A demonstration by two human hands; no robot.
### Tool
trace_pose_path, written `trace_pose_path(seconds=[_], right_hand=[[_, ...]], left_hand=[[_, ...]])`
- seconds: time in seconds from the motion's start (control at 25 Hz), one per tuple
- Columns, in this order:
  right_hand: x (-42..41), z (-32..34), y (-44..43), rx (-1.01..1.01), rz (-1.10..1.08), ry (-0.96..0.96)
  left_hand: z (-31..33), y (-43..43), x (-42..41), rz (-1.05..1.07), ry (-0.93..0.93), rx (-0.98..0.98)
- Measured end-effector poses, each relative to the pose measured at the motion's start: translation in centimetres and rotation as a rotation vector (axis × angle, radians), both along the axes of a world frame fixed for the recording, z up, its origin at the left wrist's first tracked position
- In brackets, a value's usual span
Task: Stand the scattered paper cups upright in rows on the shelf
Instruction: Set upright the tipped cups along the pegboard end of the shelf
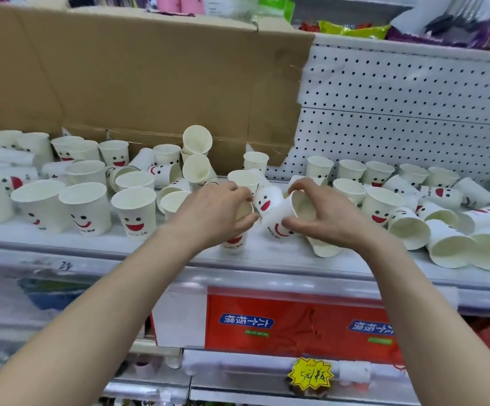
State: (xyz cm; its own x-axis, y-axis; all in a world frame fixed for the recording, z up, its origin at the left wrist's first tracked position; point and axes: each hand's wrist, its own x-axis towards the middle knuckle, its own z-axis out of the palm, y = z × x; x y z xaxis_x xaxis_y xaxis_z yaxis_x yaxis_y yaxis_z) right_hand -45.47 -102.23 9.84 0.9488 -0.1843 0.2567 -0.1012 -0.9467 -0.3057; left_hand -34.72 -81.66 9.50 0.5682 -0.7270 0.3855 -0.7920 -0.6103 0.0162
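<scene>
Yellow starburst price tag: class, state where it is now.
In the head view, the yellow starburst price tag hangs low, right of centre, on the front edge of the lower shelf, beneath the red carton.

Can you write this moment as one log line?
left grip: holds upright cup | right grip: holds tipped cup | shelf: toppled cups at right

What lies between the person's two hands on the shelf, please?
A tilted smiley-face paper cup lies between the left hand and right hand, in the head view.
</scene>
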Motion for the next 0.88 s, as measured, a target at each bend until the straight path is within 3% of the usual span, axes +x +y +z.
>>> trace_pose_path(seconds=[0.12, 0.2, 0.44, 0.72, 0.88], right_hand=[[1.1, -0.5, 1.0, -0.111, 0.017, 0.134], [1.6, -1.0, 1.6, -0.104, 0.038, 0.152], [0.6, -1.5, 1.6, -0.013, 0.046, 0.042], [-0.1, -2.5, 2.2, -0.049, 0.005, -0.07], [-2.8, -2.7, 0.1, 0.148, -0.083, -0.242]], left_hand=[[-1.0, -0.9, 0.2, 0.028, 0.013, 0.101], [-1.1, -0.6, 0.6, 0.021, 0.042, 0.043], [-1.2, 2.8, 0.8, -0.173, 0.115, -0.157], [-3.2, 2.7, 1.4, -0.25, -0.02, -0.232], [-3.6, 1.9, 0.8, -0.27, -0.103, -0.342]])
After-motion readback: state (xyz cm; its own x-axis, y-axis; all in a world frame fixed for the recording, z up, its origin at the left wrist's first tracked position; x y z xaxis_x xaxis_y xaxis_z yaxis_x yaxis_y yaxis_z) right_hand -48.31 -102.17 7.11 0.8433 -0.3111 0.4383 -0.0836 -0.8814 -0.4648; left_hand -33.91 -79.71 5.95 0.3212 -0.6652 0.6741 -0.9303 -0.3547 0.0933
